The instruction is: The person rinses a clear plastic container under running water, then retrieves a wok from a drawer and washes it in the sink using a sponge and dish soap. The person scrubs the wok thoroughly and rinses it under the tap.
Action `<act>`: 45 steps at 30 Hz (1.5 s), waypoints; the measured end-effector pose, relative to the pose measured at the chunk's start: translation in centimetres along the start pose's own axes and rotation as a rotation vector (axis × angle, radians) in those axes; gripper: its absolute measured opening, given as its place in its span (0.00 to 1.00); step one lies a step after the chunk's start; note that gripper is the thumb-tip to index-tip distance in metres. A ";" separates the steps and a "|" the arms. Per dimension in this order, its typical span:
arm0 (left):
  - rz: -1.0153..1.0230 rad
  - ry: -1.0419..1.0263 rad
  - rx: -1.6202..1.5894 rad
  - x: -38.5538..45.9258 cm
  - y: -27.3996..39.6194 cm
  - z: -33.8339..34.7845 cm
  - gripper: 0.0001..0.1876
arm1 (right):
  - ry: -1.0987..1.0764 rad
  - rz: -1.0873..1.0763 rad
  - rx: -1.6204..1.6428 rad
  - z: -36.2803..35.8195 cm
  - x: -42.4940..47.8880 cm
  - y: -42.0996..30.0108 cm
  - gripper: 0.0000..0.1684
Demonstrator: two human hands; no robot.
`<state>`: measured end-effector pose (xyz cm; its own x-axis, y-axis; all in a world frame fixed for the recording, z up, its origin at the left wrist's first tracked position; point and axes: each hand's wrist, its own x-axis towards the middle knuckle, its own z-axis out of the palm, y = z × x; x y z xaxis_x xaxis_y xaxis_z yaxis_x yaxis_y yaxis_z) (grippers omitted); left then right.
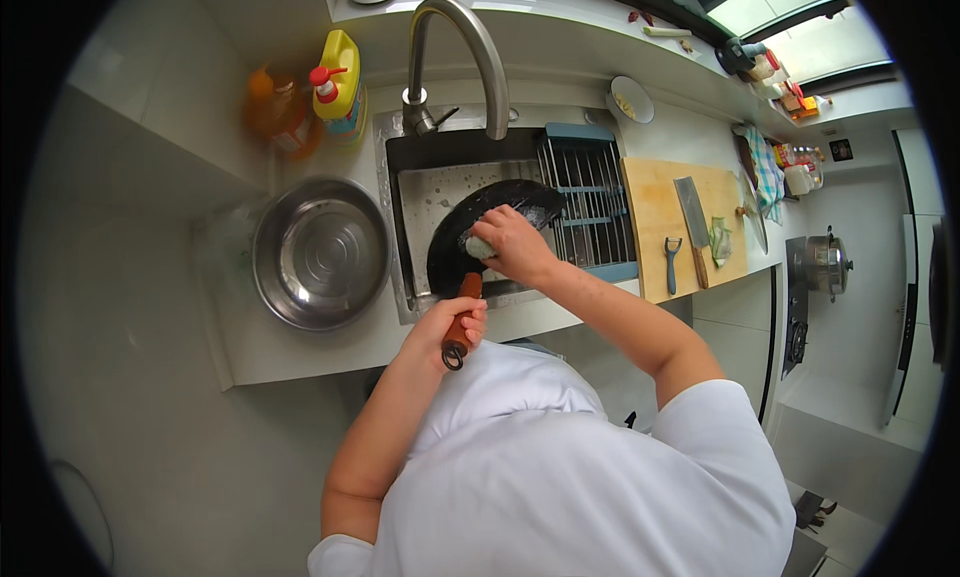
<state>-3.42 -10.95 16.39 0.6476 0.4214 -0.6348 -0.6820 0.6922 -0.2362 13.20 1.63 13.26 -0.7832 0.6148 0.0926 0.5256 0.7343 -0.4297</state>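
My left hand (444,328) is wrapped around the reddish-brown handle (470,286) of a black wok (457,235). The wok is tilted over the stainless steel sink (420,190), its inside towards my right hand. In my right hand (514,245) is a pale sponge or scrubbing pad (480,248), which meets the wok's inner surface. Whitish suds show beside my fingers. Part of the pad is hidden under the hand. Above the sink curves a metal faucet (495,66), with no water seen running from it.
A steel basin (330,254) sits left of the sink, near a yellow pump bottle (339,89). Right of the wok, a blue-ended drying rack (589,202) spans the sink. A cutting board (652,194) carries a cleaver (691,213) and a peeler (671,265). Behind stands a bowl (631,100).
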 end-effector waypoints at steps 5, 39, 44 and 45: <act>0.035 0.019 0.030 0.3 -0.6 0.6 0.04 | -0.006 0.109 -0.227 0.5 3.2 2.4 0.19; 0.150 0.155 0.642 -3.4 -0.4 1.6 0.13 | 0.091 0.224 -0.092 1.0 3.7 -2.2 0.20; 0.128 0.238 0.770 -4.6 0.3 3.5 0.12 | 0.228 0.278 -0.030 0.2 3.1 -2.6 0.20; 0.113 0.244 0.786 -4.9 0.4 4.3 0.12 | 0.244 0.292 -0.027 0.0 3.1 -2.4 0.20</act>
<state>-5.44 -10.17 22.60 0.4359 0.4369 -0.7869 -0.2433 0.8989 0.3643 9.49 1.73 14.59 -0.4985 0.8475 0.1823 0.7261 0.5231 -0.4464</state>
